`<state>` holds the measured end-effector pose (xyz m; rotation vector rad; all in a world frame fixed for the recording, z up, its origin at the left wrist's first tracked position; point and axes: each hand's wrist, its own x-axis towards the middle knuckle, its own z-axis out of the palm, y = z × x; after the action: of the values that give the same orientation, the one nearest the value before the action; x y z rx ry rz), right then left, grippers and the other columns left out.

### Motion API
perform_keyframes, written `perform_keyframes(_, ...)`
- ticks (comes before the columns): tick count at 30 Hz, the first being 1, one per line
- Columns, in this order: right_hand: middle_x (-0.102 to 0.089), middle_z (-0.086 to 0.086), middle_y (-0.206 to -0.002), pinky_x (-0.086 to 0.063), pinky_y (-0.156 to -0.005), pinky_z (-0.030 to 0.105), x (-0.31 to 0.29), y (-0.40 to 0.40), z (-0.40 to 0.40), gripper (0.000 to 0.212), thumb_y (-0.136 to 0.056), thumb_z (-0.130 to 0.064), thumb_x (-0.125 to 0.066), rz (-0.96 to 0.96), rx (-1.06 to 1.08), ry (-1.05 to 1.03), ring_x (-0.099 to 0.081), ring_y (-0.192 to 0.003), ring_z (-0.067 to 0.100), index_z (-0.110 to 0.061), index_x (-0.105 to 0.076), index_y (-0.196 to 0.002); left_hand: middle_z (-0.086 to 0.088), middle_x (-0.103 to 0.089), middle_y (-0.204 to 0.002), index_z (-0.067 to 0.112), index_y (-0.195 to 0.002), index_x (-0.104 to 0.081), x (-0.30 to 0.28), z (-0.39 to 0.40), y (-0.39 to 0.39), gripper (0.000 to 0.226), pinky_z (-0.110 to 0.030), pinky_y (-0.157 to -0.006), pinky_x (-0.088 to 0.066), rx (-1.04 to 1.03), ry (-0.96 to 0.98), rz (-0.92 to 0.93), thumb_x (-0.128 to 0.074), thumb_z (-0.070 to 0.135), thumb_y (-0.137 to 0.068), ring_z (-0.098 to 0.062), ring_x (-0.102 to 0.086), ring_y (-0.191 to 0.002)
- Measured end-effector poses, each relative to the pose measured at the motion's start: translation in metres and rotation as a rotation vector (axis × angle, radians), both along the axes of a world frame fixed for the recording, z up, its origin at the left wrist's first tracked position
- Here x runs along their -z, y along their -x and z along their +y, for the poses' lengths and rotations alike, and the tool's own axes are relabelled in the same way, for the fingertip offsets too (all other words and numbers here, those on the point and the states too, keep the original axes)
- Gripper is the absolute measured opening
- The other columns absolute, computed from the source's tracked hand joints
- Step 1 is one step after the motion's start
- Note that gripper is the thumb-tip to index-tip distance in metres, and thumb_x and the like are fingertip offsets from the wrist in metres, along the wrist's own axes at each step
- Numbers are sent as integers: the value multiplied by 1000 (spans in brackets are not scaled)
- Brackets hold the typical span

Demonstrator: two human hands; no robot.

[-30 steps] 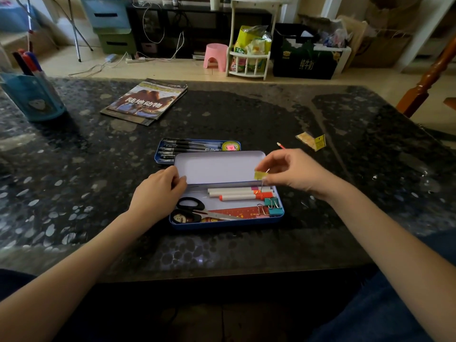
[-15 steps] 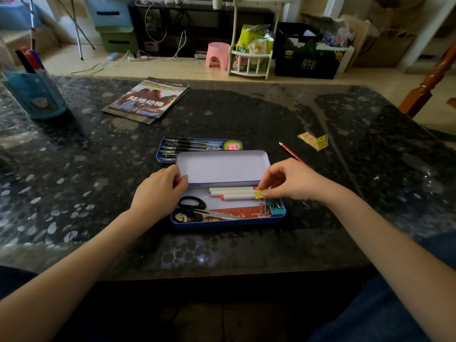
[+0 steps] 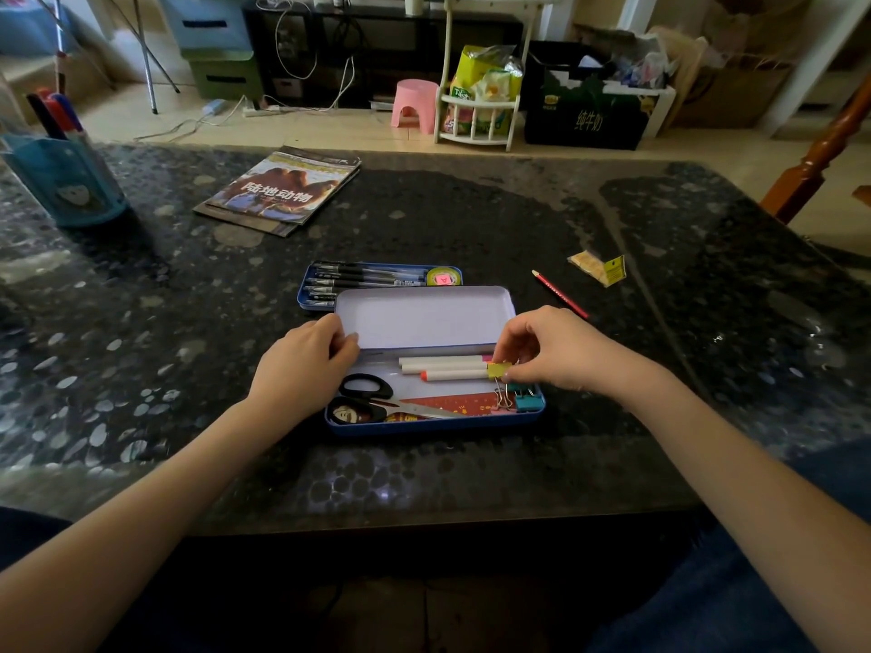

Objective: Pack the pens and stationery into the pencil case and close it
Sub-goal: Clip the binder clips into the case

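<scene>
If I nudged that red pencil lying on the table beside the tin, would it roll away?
Probably a little. The red pencil lies loose on the smooth, glossy table, touching nothing, so a sideways push would likely roll it. It looks thin, stiff and light, so easy to lift. Whether its barrel is round or faceted is too small to tell.

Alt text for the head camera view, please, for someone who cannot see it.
A person's right hand pinches a yellow binder clip over the right end of an open blue pencil case holding scissors and markers; the left hand steadies its left edge. A red pencil lies on the dark table.
</scene>
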<state>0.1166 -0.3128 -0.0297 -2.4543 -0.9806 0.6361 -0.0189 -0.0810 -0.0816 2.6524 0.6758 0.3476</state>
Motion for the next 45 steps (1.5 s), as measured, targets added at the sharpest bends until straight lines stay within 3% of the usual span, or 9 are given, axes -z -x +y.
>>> perform_keyframes(6,-68,-11,-89,-53,-72,19,-2,-1,0,15,-78,-20,-76,33,0,-25,-64,-83,3,-24,-73,-92,-1,-49,-67,20,-66,-38,1,1,0,33,-29,-48,-29,7,2,-4,-44,33,-95,-16,-46,-58)
perform_keyframes(13,-66,-10,-88,-52,-67,18,1,-1,1,11,-80,-23,-75,35,-4,-9,-63,-81,5,-26,-68,-88,0,-48,-67,21,-65,-37,-1,0,0,33,-27,-48,-28,5,2,5,-44,33,-95,-15,-46,-57)
perform_keyframes(23,-71,-8,-90,-57,-79,25,3,-6,0,13,-78,-20,-76,101,24,-116,-67,-84,4,-25,-70,-89,-1,-49,-67,20,-66,-38,-1,1,0,33,-28,-48,-28,4,-10,7,-44,34,-95,-16,-47,-58)
perform_keyframes(33,-69,-13,-84,-54,-72,18,-2,-4,1,8,-78,-23,-77,140,7,-11,-66,-83,3,-25,-73,-85,-1,-49,-68,18,-67,-39,0,1,1,32,-29,-48,-30,11,5,-3,-44,33,-95,-17,-47,-59)
perform_keyframes(38,-66,-12,-86,-46,-59,14,-1,1,3,8,-79,-25,-75,85,-4,42,-62,-80,4,-28,-68,-80,-1,-49,-68,19,-67,-39,0,1,0,32,-29,-48,-30,8,1,1,-44,33,-95,-16,-47,-59)
perform_keyframes(45,-66,-11,-86,-45,-60,15,-2,2,4,10,-79,-22,-76,76,-11,56,-62,-80,4,-26,-66,-78,-1,-50,-67,18,-68,-40,1,1,0,32,-29,-48,-30,3,-4,3,-44,34,-95,-16,-48,-58)
